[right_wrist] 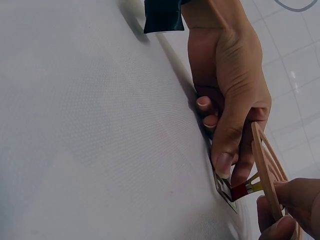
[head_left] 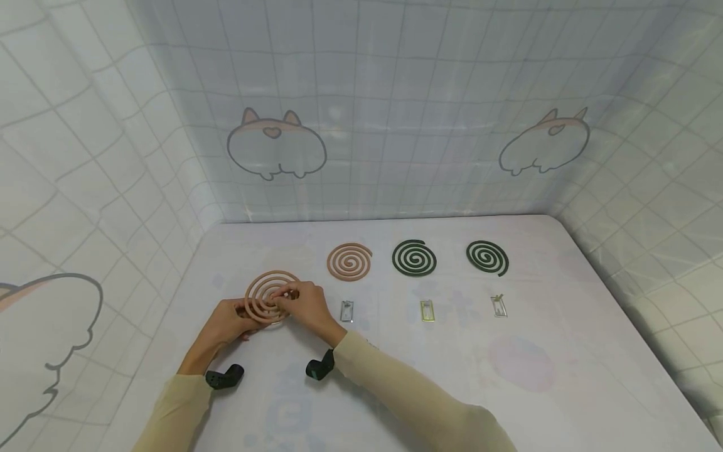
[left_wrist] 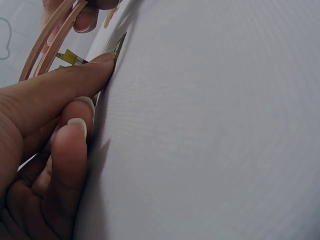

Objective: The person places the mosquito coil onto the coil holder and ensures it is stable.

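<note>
At the left of the table a brown mosquito coil [head_left: 248, 302] lies raised over a small metal coil stand [right_wrist: 219, 186]. My left hand [head_left: 227, 325] pinches the stand's flat frame at the tabletop, its other fingers curled beneath. My right hand [head_left: 309, 309] pinches the coil near its centre from above. In the right wrist view a red and yellow upright piece [right_wrist: 241, 191] rises from the stand to the coil. Whether it passes into the coil's centre is hidden by the fingers. The left wrist view shows part of the coil [left_wrist: 41, 41] tilted above my left hand.
Behind my hands another brown coil [head_left: 349, 262] and two green coils [head_left: 415, 258] [head_left: 487, 257] lie in a row. Before them sit a silver stand [head_left: 347, 311], a yellowish stand [head_left: 427, 311] and another silver stand [head_left: 499, 306]. Tiled-pattern cloth walls [head_left: 384, 157] surround the white table.
</note>
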`<state>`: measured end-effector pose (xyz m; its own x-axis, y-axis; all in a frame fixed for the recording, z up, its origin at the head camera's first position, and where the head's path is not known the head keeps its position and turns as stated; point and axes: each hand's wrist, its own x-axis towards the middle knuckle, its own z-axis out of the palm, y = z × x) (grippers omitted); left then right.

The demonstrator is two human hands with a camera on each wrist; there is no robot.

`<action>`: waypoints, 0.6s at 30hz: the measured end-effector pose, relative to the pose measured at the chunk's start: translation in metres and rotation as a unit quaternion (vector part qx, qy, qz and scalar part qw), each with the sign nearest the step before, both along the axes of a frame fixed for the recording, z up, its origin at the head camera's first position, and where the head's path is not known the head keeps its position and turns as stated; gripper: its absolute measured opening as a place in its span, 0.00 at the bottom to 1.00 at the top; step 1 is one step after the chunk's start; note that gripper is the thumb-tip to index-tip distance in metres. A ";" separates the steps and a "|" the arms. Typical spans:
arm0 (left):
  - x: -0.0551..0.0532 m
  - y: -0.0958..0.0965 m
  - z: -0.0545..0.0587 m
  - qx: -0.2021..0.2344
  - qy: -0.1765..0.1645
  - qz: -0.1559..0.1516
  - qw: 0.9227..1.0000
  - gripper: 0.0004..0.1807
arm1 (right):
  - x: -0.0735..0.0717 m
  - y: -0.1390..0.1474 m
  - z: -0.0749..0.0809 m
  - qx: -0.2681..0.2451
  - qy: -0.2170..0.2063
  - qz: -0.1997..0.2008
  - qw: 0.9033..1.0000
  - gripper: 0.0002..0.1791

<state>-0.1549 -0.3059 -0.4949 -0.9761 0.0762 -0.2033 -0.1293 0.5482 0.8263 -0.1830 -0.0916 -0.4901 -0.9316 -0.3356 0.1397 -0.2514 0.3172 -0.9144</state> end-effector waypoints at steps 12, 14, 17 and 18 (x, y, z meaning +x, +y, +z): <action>0.001 0.001 0.003 0.007 -0.006 0.005 1.000 0.21 | -0.005 0.005 0.002 0.021 -0.032 0.030 0.999 0.06; 0.001 0.001 0.002 0.008 -0.013 0.012 1.000 0.20 | -0.006 0.005 0.001 0.027 -0.038 0.034 0.998 0.06; 0.002 0.001 0.002 0.002 -0.012 0.012 1.000 0.19 | -0.007 0.005 0.001 0.031 -0.037 0.038 0.998 0.06; 0.002 0.001 0.001 -0.002 -0.011 0.012 1.000 0.19 | -0.007 0.005 0.001 0.032 -0.034 0.038 0.998 0.06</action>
<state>-0.1533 -0.3049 -0.4937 -0.9727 0.0528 -0.2259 -0.1609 0.5476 0.8211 -0.1901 -0.0867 -0.4894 -0.9094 -0.4126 0.0527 -0.2146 0.3570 -0.9091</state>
